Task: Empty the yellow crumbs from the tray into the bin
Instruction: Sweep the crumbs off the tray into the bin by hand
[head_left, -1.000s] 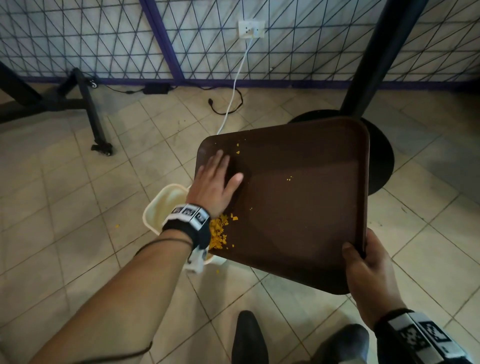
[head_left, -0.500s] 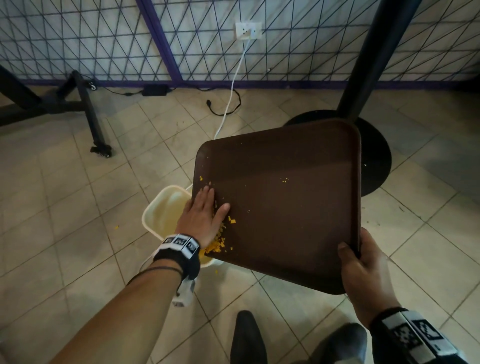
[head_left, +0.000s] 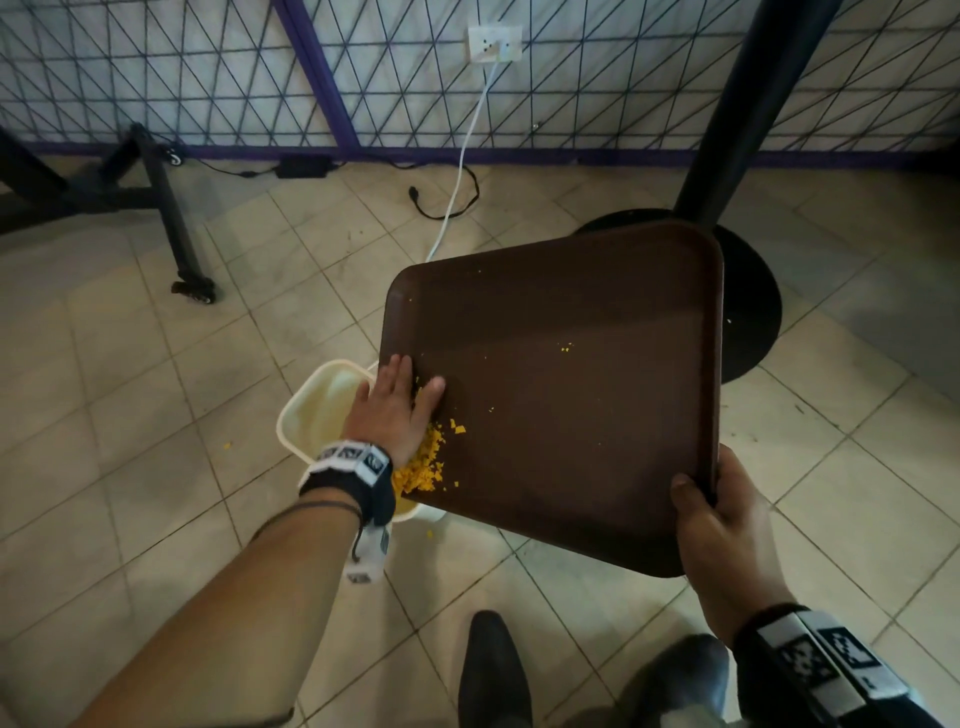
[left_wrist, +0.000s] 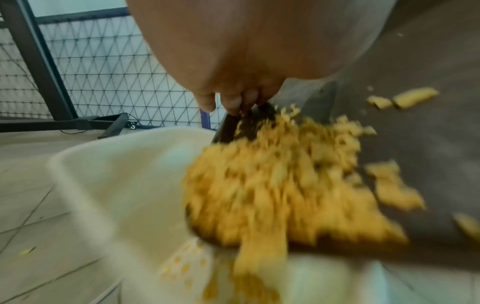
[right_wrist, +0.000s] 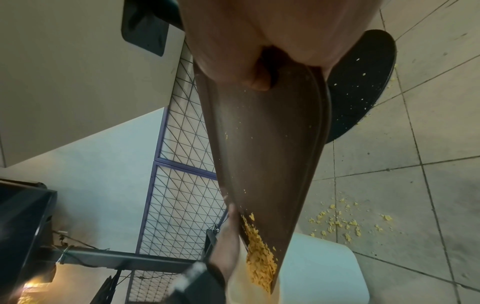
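With the brown tray (head_left: 571, 395) tipped over the cream bin (head_left: 317, 405), the left hand (head_left: 392, 410) lies flat, fingers straight, against the yellow crumbs (head_left: 423, 462) heaped at the low corner above the rim, while the right hand (head_left: 727, 525) grips the high edge. The risk is overshoot: a fast push could send crumbs past the rim onto the floor (right_wrist: 389, 195), where strays (right_wrist: 345, 224) already lie.

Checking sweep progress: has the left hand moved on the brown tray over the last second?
Yes. The left hand has slid down the brown plastic tray toward its lower corner over the cream bin.
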